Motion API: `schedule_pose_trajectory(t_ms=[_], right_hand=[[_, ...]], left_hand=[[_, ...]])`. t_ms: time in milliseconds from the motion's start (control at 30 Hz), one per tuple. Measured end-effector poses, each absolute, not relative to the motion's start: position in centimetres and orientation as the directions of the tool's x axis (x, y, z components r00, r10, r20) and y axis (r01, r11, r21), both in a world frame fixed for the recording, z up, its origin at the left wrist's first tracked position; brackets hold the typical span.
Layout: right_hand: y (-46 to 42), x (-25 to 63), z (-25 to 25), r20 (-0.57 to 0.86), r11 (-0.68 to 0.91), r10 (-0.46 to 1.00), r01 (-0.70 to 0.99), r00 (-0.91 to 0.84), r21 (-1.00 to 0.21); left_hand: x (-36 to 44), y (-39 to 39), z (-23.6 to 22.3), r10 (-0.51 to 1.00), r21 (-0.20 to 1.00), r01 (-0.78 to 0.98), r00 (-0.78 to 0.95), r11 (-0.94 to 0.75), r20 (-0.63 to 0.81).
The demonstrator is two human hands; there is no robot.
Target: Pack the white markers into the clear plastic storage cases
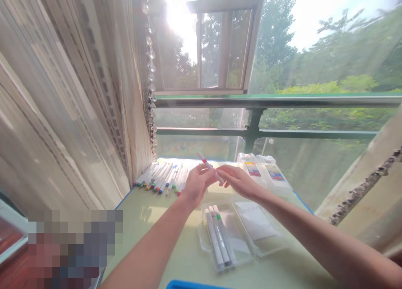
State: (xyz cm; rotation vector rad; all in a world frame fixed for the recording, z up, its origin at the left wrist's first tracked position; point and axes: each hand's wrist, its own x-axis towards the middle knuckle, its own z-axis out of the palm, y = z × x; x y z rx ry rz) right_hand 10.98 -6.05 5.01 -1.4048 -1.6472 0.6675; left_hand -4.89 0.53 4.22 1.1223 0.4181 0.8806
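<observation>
A white marker with a red band is held aslant above the far half of the table. My left hand is closed round its middle. The fingers of my right hand pinch its lower end, close beside my left fingers. Nearer to me, below both hands, lies an unfolded clear plastic case. Several white markers lie side by side in its left half, one with a green band. A white sheet shows in the right half.
Along the table's far left lies a row of several white markers with coloured ends. Another clear case with printed labels stands at the back right. Curtains hang at the left, and a blue-edged object shows at the near edge.
</observation>
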Motion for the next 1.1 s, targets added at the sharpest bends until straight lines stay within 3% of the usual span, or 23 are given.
schedule_pose_trajectory(t_ms=[233,367,567,1100], right_hand=[[-11.3,10.7,3.5,0.39,0.296,0.9,0.384,0.196,-0.875],[-12.4,10.2,1.8,0.461,0.382,0.847,0.299,0.267,-0.875],[-13.6,11.2,0.7,0.515,0.421,0.818,0.344,0.256,-0.839],[-13.8,11.7,1.9,0.531,0.445,0.792,0.311,0.302,-0.84]], left_hand=[[-3.5,-2.1,4.5,0.735,0.939,-0.33,0.659,0.093,0.159],[-3.3,-1.9,4.2,0.786,0.941,-0.327,0.602,0.086,0.137],[-3.5,-1.4,4.0,0.761,0.942,-0.336,0.614,0.011,0.211],[-4.0,-1.1,4.7,0.831,0.933,-0.36,0.525,0.022,0.183]])
